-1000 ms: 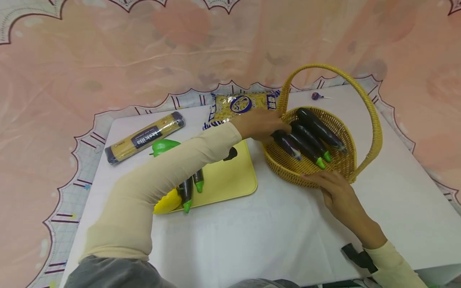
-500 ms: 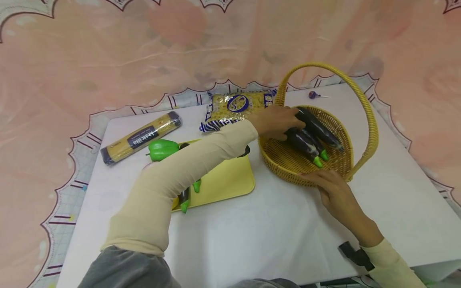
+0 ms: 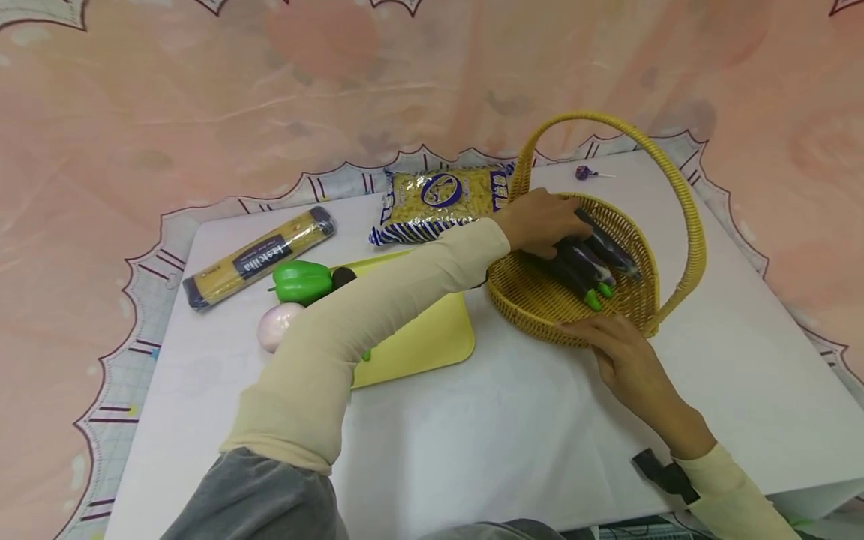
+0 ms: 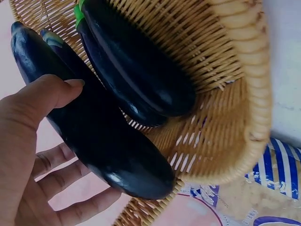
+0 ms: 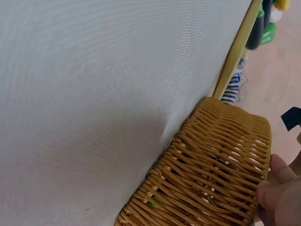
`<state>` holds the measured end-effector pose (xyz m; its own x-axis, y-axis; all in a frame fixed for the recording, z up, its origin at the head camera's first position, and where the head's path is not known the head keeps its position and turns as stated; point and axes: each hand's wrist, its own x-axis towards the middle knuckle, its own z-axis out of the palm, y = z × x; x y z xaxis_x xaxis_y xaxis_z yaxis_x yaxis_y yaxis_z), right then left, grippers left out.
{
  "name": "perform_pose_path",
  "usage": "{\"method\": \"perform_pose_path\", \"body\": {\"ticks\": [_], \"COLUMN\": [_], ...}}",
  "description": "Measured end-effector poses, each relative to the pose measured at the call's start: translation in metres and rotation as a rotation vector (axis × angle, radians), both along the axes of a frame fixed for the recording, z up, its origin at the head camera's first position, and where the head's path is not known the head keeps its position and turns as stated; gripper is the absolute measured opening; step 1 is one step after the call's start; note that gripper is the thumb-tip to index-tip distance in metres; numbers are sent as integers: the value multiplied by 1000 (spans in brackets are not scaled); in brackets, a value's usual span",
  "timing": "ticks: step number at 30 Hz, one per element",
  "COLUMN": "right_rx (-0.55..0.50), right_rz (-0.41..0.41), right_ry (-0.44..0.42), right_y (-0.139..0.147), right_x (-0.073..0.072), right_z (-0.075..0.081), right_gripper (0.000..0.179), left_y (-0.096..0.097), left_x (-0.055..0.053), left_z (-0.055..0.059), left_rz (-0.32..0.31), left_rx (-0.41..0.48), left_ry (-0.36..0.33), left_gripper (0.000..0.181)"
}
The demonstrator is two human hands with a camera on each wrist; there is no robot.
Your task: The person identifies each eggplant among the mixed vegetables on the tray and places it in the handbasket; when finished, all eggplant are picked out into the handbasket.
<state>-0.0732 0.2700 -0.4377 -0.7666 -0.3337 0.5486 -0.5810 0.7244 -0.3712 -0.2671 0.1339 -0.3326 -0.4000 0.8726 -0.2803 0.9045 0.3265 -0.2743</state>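
A round wicker basket [image 3: 516, 319] with a tall arched handle stands at the right of the table, several dark eggplants inside. My left hand [image 3: 543, 221] is over the basket and grips one eggplant [image 4: 108, 136], thumb across its top and fingers beneath. Beside it in the left wrist view lie two green-stemmed eggplants [image 4: 136, 61], and another with a pale cap [image 4: 51, 38] is partly covered by the held one. At the basket's near side, my right hand [image 3: 624, 360] holds the woven rim [image 5: 265, 141] between thumb and fingers.
Left of the basket lies a yellow tray [image 3: 432, 337], partly hidden by my left sleeve. A green bell pepper [image 3: 302, 282] and a pale purple onion [image 3: 278, 326] are near it. Behind are a spaghetti pack [image 3: 259, 257], a pasta bag [image 3: 442, 196] and a lollipop [image 3: 586, 172].
My left hand has moved right, further over the basket, carrying the eggplant across the others. The sleeve now uncovers the onion. My right hand stays at the rim.
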Motion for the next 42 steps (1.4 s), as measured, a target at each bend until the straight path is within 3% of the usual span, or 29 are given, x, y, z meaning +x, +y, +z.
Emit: {"method": "perform_pose_path", "body": {"ticks": [17,30,42], "right_rx": [1,6,-16], "right_rz": [21,5,8], "right_ry": [9,-16,12], "right_y": [0,2,0], "right_x": [-4,-5,0], "right_z": [1,3,1], "right_gripper": [62,60,60], "left_y": [22,29,31], "left_x": [-9,-8,-6], "left_z": [-7,-9,-22], "left_rz": [-2,-5,-11], "left_rx": [-37,-38,-39], "left_ry": [95,108,109], "left_gripper": [57,56,55]}}
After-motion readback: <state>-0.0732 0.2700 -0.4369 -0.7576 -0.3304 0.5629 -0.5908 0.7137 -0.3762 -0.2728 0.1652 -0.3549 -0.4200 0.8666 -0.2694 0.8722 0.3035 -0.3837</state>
